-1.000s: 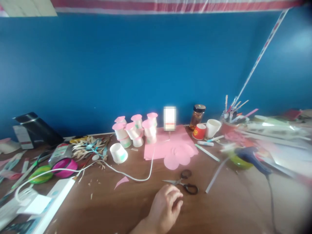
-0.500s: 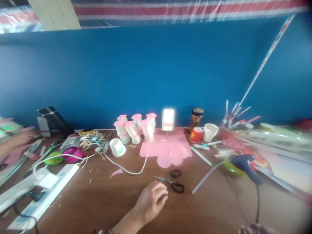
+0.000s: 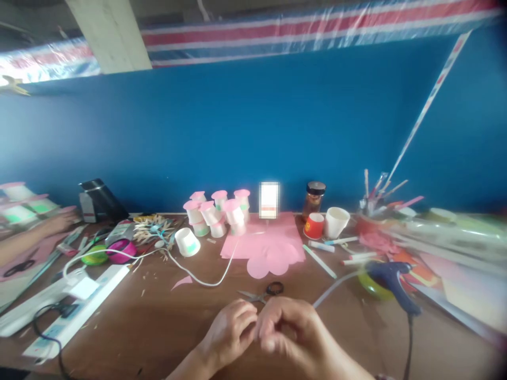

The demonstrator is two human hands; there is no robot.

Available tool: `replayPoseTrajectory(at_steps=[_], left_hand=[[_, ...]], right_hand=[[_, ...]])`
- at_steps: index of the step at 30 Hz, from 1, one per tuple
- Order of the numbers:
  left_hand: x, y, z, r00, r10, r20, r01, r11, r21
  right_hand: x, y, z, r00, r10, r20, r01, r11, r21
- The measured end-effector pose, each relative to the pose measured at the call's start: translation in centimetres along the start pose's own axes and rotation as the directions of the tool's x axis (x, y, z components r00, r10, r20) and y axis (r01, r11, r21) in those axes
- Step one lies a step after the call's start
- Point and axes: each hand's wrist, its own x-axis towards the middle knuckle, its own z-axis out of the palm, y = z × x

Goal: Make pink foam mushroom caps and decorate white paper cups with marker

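My left hand [image 3: 232, 330] is above the near middle of the table with its fingers curled closed. Beside it, my right hand [image 3: 299, 327] is bent inward, thumb and fingers drawn together, its fingertips meeting those of the left. Whatever lies between the fingers, if anything, is too small or hidden to make out. Just beyond the hands are scissors [image 3: 253, 296] with black handles, partly covered by my right hand. Farther back lie pink paper sheets [image 3: 241, 248] with round pink pieces [image 3: 273, 262] at their front edge.
Paper cups with pink tops [image 3: 212, 214] stand stacked behind, near a tipped white cup [image 3: 187, 243]. At left are a power strip [image 3: 79, 314] and another person's arm [image 3: 35, 235]. A glue gun [image 3: 396, 282], red cup [image 3: 314, 226], jar [image 3: 316, 200] and markers [image 3: 320, 261] are at right.
My right hand has come in from the lower right and met my left hand, covering part of the scissors. My left hand has shifted slightly left. The camera view has tilted a little.
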Motion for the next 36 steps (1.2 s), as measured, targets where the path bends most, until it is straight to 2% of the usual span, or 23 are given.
replayPoseTrajectory(at_steps=[2, 3, 6, 10, 14, 16, 18, 21, 25, 30, 33, 36], left_hand=[[-0.1, -0.1, 0.1, 0.995, 0.052, 0.087, -0.051, 0.999, -0.009], [-0.1, -0.2, 0.1, 0.992, 0.061, 0.114, -0.060, 0.998, -0.012], [-0.3, -0.4, 0.2, 0.990, 0.052, 0.135, -0.053, 0.999, 0.006], [0.0, -0.6, 0.0, 0.997, 0.022, 0.072, -0.024, 0.999, 0.035], [1.6, -1.4, -0.1, 0.989, -0.143, -0.045, 0.146, 0.986, 0.074], [2.8, -2.2, 0.1, 0.973, -0.223, -0.060, 0.227, 0.970, 0.084], [4.0, -3.0, 0.5, 0.963, -0.270, 0.013, 0.266, 0.956, 0.125], [5.8, -4.1, 1.3, 0.919, -0.376, 0.119, 0.346, 0.913, 0.215], [7.8, -5.1, 2.0, 0.881, -0.446, 0.155, 0.398, 0.879, 0.264], [8.9, -6.1, 2.1, 0.831, -0.518, 0.203, 0.463, 0.846, 0.263], [8.7, -6.7, 2.2, 0.817, -0.534, 0.216, 0.486, 0.840, 0.239], [8.3, -7.2, 2.5, 0.818, -0.538, 0.201, 0.495, 0.838, 0.228]], right_hand=[[2.0, 0.1, -0.2, 0.984, 0.145, -0.109, -0.164, 0.967, -0.194], [2.2, 0.6, -0.2, 0.979, 0.149, -0.141, -0.188, 0.926, -0.327], [1.3, 2.8, 0.2, 0.971, 0.057, -0.232, -0.193, 0.761, -0.620], [-0.2, 5.2, 0.4, 0.970, -0.003, -0.242, -0.191, 0.604, -0.774], [-0.7, 5.9, 0.3, 0.971, -0.014, -0.237, -0.197, 0.507, -0.839], [-0.8, 6.1, 0.2, 0.972, 0.002, -0.233, -0.206, 0.475, -0.855], [-0.7, 6.4, 0.0, 0.974, 0.011, -0.228, -0.209, 0.440, -0.873], [-0.3, 6.6, -0.2, 0.976, 0.048, -0.211, -0.213, 0.384, -0.898], [0.8, 6.4, 0.0, 0.961, 0.183, -0.206, -0.253, 0.285, -0.925], [1.6, 5.7, 0.1, 0.910, 0.352, -0.218, -0.286, 0.154, -0.946], [1.0, 4.6, -0.2, 0.895, 0.403, -0.191, -0.279, 0.173, -0.945], [-0.5, 3.4, -1.0, 0.894, 0.410, -0.180, -0.314, 0.290, -0.904]])
